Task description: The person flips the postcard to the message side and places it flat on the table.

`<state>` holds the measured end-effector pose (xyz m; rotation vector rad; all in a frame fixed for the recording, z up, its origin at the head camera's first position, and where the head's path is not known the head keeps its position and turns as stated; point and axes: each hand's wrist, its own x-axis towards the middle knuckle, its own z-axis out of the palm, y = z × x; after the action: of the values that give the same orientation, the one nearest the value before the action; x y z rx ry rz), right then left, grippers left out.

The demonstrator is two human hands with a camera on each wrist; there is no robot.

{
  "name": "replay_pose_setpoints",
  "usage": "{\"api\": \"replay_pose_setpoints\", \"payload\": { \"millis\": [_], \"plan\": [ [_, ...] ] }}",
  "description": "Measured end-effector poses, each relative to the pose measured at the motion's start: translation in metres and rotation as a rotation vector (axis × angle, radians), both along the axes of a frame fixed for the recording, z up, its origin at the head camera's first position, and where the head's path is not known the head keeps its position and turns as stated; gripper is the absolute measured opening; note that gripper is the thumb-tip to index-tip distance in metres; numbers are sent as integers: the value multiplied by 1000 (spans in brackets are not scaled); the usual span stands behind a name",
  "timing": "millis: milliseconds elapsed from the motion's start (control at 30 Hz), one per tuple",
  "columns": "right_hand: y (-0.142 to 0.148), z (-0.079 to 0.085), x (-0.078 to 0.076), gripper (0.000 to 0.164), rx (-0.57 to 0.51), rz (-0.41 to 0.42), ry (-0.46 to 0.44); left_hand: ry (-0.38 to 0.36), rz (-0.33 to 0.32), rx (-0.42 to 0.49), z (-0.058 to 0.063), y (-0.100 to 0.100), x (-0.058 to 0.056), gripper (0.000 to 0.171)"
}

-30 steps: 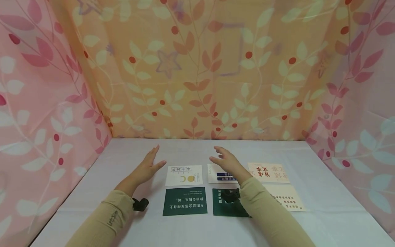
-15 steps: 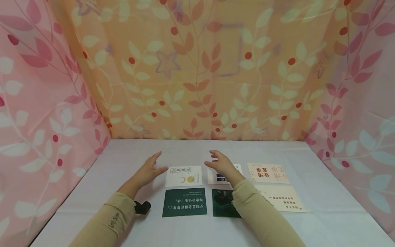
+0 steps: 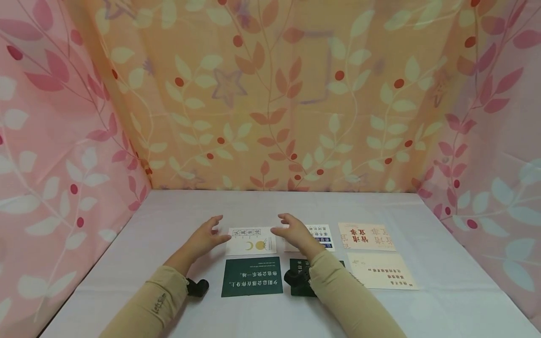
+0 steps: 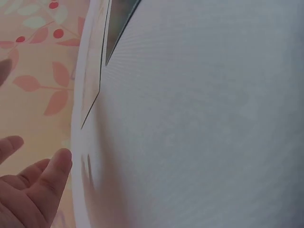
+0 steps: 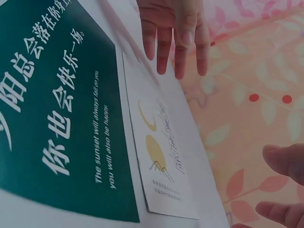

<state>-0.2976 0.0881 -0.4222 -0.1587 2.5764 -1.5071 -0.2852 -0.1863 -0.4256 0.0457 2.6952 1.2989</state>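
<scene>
Hovering above worktop: left hand, right hand, thumbs parted from loosely bent fingers. White sun-and-moon card: flat, between hands, left thumb tip overlapping its left edge in head view. Blue-barred white card: partly beneath right hand. Green card: next to sun-and-moon card, near side. Second green card: partly hidden by right sleeve. Red-lettered cream card, second cream card: farther right.

The 2 hands have drawn closer together and nearer the person. The left hand now overlaps the edge of the moon card in the head view. The right hand and its sleeve have shifted left, uncovering more of the blue-barred card and cream card.
</scene>
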Motion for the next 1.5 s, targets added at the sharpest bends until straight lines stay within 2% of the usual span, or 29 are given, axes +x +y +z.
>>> {"api": "replay_pose_setpoints", "payload": {
  "millis": [300, 533, 733, 1033, 1500],
  "plan": [
    [-4, -6, 3, 59, 20, -9, -39, -21, 69, -7, -6, 0, -2, 57],
    [-6, -9, 3, 55, 76, -13, -46, -65, 107, 6, -4, 1, 0, 45],
    [-8, -9, 6, 52, 91, 4, -70, -91, 118, 31, -5, 3, -1, 40],
    [-11, -8, 8, 51, 97, 20, -88, -72, 137, 12, -6, 5, -6, 34],
    [-12, -10, 8, 52, 124, 47, -60, -161, 184, 121, -1, 8, -8, 28]
  ]
}}
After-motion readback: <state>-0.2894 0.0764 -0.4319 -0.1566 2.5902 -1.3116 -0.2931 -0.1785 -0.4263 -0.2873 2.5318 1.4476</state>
